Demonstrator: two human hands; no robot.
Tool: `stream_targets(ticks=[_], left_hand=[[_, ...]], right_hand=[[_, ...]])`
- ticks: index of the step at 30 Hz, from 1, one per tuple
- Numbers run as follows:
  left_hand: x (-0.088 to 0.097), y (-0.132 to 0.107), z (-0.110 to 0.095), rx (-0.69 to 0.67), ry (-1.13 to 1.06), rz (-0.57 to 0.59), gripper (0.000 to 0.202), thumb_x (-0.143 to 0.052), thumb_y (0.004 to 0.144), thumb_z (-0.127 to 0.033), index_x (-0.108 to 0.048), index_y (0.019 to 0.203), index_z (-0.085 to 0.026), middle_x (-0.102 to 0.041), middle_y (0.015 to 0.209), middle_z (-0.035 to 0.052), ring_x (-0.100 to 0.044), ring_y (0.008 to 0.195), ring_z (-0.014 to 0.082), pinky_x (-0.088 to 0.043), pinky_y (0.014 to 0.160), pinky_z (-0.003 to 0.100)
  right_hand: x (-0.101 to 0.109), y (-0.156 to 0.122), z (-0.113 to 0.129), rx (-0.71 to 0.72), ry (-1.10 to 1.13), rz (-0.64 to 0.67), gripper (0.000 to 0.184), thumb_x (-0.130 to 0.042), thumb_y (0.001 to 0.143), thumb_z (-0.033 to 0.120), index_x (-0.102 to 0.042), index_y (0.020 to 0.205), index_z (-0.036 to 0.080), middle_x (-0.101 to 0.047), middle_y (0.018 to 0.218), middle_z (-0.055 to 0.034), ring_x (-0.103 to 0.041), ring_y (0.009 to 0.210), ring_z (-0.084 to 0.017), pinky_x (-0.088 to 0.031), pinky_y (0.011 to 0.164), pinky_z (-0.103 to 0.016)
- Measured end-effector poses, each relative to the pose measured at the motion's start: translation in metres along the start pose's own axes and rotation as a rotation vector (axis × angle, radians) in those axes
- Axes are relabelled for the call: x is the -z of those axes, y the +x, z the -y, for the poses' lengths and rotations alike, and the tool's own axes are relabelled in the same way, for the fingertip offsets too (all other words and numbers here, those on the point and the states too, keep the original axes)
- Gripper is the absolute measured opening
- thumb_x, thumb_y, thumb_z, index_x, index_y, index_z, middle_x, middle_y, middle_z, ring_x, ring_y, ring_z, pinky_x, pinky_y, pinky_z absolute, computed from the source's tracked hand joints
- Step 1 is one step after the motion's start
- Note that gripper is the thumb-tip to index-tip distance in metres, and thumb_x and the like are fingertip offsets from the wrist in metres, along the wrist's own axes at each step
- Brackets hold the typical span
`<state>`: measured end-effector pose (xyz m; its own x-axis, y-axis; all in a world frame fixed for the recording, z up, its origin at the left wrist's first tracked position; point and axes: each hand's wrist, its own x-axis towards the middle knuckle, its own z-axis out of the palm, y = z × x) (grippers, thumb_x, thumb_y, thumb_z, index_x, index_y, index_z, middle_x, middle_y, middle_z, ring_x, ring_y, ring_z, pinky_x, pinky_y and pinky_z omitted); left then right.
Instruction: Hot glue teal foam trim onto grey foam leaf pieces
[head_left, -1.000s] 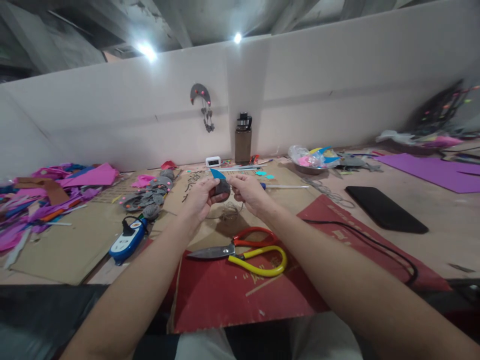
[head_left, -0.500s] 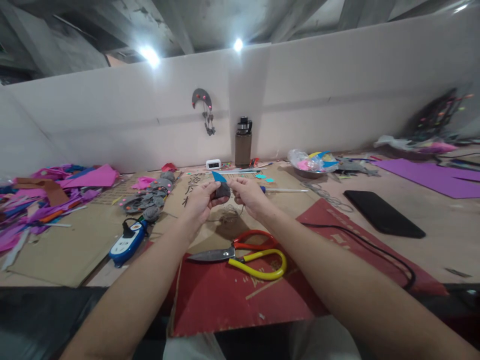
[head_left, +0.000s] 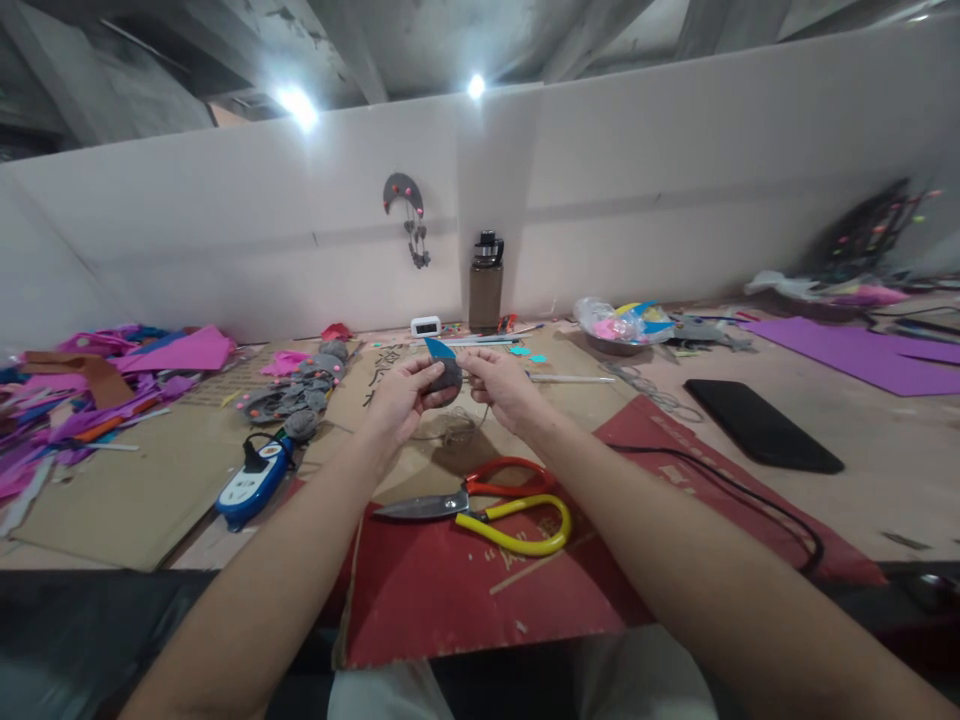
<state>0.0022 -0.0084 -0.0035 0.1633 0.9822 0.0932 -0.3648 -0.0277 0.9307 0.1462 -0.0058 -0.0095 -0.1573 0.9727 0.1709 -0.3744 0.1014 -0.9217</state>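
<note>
My left hand (head_left: pixel 405 396) pinches a dark grey, rounded felt piece (head_left: pixel 448 383) between thumb and fingers, above the middle of the desk. A pointed blue piece (head_left: pixel 439 348) sticks up from its top edge. Close against the right side of the felt, my right hand (head_left: pixel 501 382) is closed in a pinch; what lies between its fingertips is too small to make out. Below the hands is a loose tangle of thin thread (head_left: pixel 456 432) on the cardboard. Scissors (head_left: pixel 480 505) with one red and one yellow handle lie nearer to me.
Red cardboard (head_left: pixel 480 610) covers the near edge. On the left are a blue-and-white power strip (head_left: pixel 255 482), grey felt pieces (head_left: pixel 300 385) and colourful scraps (head_left: pixel 82 400). A black phone (head_left: pixel 761 425) lies right; a bottle (head_left: pixel 486 290) stands at the back.
The grey felt piece has turned slightly and shows more of its face. Both hands stay in nearly the same place, still pinching.
</note>
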Motion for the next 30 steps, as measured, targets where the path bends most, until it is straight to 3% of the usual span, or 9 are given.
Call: stream_targets(ticks=[3,10,22,30], left_hand=[[-0.0010,-0.0023,-0.0021,0.004,0.000,-0.043,0.015,-0.071,0.069,-0.013,-0.066,0.083,-0.013,-0.069,0.081,0.0047,-0.065,0.070,0.0146,-0.058,0.062,0.029],[-0.0005,-0.0004,0.0009,-0.030,-0.026,-0.003,0.014,-0.071,0.070,-0.014,-0.067,0.083,-0.011,-0.069,0.080,0.0055,-0.064,0.069,0.0133,-0.058,0.061,0.027],[0.0000,0.0008,0.0032,-0.037,-0.086,-0.005,0.008,-0.065,0.076,-0.011,-0.067,0.083,-0.010,-0.069,0.079,0.0052,-0.065,0.066,0.0117,-0.058,0.057,0.023],[-0.0039,-0.0020,-0.0027,-0.004,-0.119,-0.049,0.005,-0.063,0.077,-0.008,-0.066,0.080,-0.010,-0.068,0.073,0.0038,-0.064,0.060,0.0100,-0.057,0.053,0.020]], right_hand=[[0.0012,-0.0009,0.0004,-0.003,0.029,0.040,0.036,-0.077,0.058,0.039,-0.051,0.069,0.017,-0.030,0.052,0.0105,-0.018,0.044,-0.002,-0.011,0.041,-0.019],[0.0046,0.0003,0.0020,-0.001,0.054,0.099,0.032,-0.077,0.058,0.037,-0.053,0.067,0.017,-0.028,0.051,0.0100,-0.016,0.044,-0.003,-0.008,0.042,-0.021],[0.0001,-0.0038,0.0046,0.016,0.053,0.048,0.026,-0.072,0.060,0.032,-0.051,0.068,0.018,-0.030,0.052,0.0102,-0.019,0.044,-0.003,-0.010,0.041,-0.020],[-0.0034,-0.0054,0.0032,0.138,-0.002,0.003,0.024,-0.071,0.063,0.034,-0.053,0.070,0.020,-0.035,0.050,0.0101,-0.022,0.042,-0.004,-0.014,0.040,-0.021]])
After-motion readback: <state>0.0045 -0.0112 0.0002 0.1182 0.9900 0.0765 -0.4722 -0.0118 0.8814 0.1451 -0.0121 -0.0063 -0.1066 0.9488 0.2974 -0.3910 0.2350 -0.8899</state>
